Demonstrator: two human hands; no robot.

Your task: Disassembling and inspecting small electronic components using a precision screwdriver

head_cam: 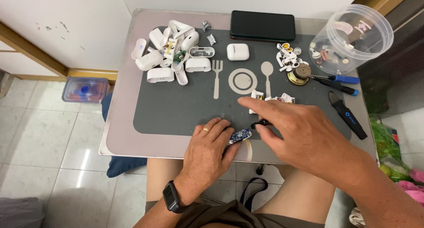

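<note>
My left hand [207, 144] pins the small blue circuit board [240, 135] flat at the near edge of the tabletop [119, 139], its long axis rising rightward toward my right hand [304, 135], whose grip is pinched on a black tool tip [260, 123] just beyond the board.
</note>
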